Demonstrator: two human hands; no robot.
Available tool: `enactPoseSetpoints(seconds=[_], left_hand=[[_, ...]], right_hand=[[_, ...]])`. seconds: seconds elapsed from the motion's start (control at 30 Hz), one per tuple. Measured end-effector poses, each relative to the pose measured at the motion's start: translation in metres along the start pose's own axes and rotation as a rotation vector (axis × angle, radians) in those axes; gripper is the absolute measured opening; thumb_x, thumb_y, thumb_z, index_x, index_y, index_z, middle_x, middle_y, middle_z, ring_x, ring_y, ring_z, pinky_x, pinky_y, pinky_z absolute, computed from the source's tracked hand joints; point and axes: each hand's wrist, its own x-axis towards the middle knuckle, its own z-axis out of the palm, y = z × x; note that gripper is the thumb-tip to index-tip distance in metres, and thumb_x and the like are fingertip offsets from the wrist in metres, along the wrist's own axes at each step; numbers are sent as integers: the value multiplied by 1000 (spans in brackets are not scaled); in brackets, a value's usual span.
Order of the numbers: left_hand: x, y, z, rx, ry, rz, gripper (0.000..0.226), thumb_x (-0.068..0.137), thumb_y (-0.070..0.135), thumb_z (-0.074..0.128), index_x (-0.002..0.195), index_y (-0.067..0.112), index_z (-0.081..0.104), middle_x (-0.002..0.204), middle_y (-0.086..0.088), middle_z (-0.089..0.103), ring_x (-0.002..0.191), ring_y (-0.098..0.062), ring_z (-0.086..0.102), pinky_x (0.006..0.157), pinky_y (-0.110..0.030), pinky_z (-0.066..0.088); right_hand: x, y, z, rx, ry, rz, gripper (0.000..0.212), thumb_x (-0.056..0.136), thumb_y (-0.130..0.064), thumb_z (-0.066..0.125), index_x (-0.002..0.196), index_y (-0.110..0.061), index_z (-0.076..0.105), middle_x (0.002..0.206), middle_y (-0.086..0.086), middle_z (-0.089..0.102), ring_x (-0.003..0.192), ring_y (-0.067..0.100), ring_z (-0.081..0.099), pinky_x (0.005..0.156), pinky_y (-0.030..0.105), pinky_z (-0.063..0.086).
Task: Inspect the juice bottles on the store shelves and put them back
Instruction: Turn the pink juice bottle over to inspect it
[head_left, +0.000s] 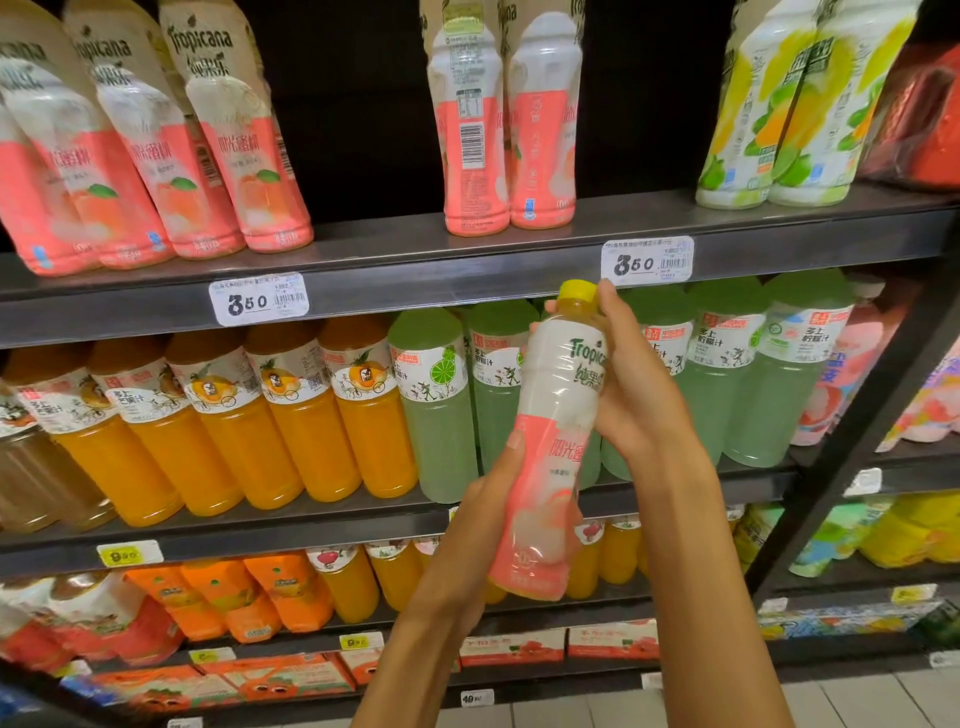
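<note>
Hands grasp one pink Tropicana bottle (550, 441) off the shelf: left hand (488, 499) wraps its base, right hand (631, 395) its neck. Inspection seems underway; returning it to the top shelf (467, 280) remains.

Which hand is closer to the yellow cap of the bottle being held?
Right. The right hand wraps the pink-and-white plastic Tropicana bottle just below its yellow cap; the left hand grips the lower body.
</note>
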Motion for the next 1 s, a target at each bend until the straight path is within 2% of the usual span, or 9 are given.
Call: enactPoseSetpoints(seconds=[0.1,0.23,0.33,0.47,0.6,0.7,0.8,0.93,1.0], left_hand=[[-3,3,-3,-193,-94,-54,69,81,71,46,116,14,64,89,-10,70,76,-20,69,68,-33,54],[-7,7,1,-356,-219,-96,74,85,68,43,116,3,59,83,-13,67,69,-23,66,62,-33,54],[-8,10,6,-116,-66,-41,68,80,72,44,105,14,69,85,-12,71,73,-22,69,66,-34,56],[-7,13,9,147,211,101,72,65,78,58,94,12,66,84,-10,70,73,-14,68,67,-28,56],[-4,9,7,164,338,213,48,64,55,66,93,16,67,82,-3,72,76,-19,69,72,-38,56],[-4,5,6,153,286,249,40,68,45,67,98,18,66,86,2,74,80,-14,70,67,-27,57],[-4,6,-1,144,162,248,43,66,40,71,103,21,60,88,11,74,81,-7,70,64,-16,52],[-7,5,-6,174,-36,151,69,54,65,71,109,26,57,99,5,73,91,-12,70,74,-25,56],[-8,4,-3,155,-70,144,76,48,75,72,106,27,60,95,3,74,87,-15,71,73,-26,56]], right_hand=[[6,-1,-1,58,-49,20,43,91,-44,55,114,-9,58,107,16,60,104,30,58,98,46,46],[8,3,3,222,-139,117,44,92,-46,51,97,-6,67,87,14,71,82,27,71,78,40,59],[10,6,4,254,-171,112,48,91,-50,51,88,-7,72,80,12,71,74,24,71,70,35,60],[10,3,1,108,-182,-6,40,88,-47,54,97,-9,65,86,9,71,83,24,70,74,34,58],[7,4,4,43,-181,-98,34,82,-42,61,91,-10,65,85,8,71,82,24,70,73,34,57],[4,3,6,100,-218,-153,28,90,-38,56,85,-10,61,80,7,67,76,22,68,71,33,55],[0,1,7,182,-321,-155,29,87,-39,57,83,-10,60,79,6,64,72,20,64,70,31,54],[-6,1,10,294,-445,-97,34,84,-44,55,81,-10,61,76,5,63,69,19,62,67,29,53],[-7,2,11,313,-464,-81,36,83,-45,55,81,-10,62,76,5,63,69,19,62,66,30,54]])
